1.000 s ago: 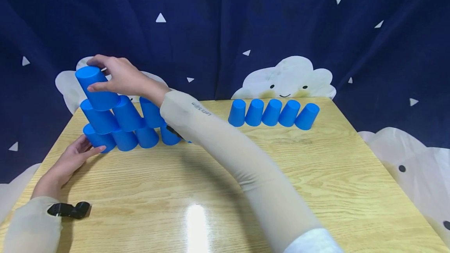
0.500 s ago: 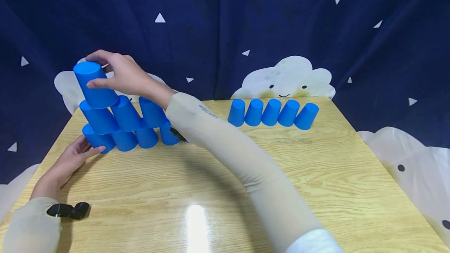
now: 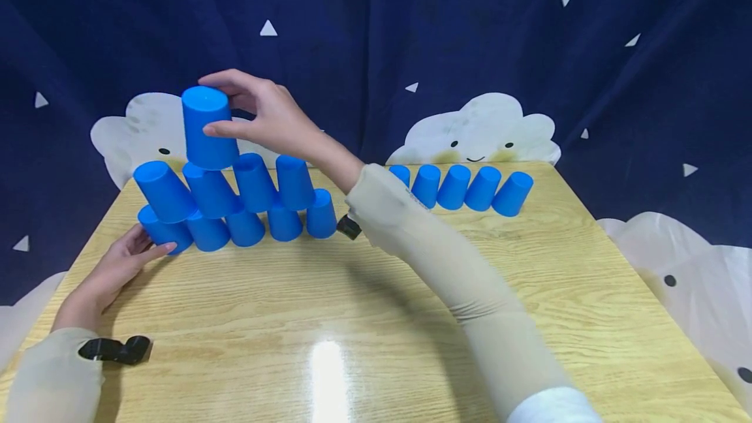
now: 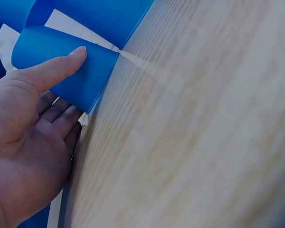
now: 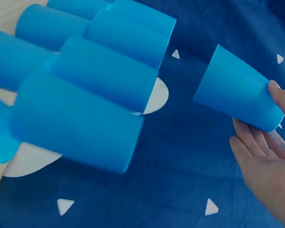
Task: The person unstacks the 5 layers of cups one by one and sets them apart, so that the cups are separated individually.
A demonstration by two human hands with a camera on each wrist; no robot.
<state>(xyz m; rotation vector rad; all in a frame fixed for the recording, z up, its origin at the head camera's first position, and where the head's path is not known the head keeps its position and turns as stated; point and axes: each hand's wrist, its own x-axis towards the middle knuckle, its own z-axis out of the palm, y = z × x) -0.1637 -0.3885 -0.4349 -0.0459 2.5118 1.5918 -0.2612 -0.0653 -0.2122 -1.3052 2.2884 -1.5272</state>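
My right hand (image 3: 267, 113) grips an upside-down blue cup (image 3: 208, 136), thumb on its near side and fingers behind it. That held cup (image 5: 240, 90) hangs apart from the stack in the right wrist view. Below it, two tiers of upside-down blue cups stand at the table's far left: an upper row (image 3: 210, 191) on a bottom row (image 3: 245, 227). My left hand (image 3: 120, 266) holds the leftmost bottom cup (image 3: 164, 230). In the left wrist view its thumb lies across that cup (image 4: 35, 45), while the fingertips are partly hidden behind it.
Several more upside-down blue cups (image 3: 455, 188) stand in a row at the back right of the wooden table (image 3: 282, 318). A dark blue curtain (image 3: 329, 31) with white clouds hangs behind the table. My right sleeve (image 3: 435, 253) covers part of the right row.
My right hand has lifted the cup from over the upper row's left end and moved it right, uncovering the stack's right end. My left hand has stayed in place.
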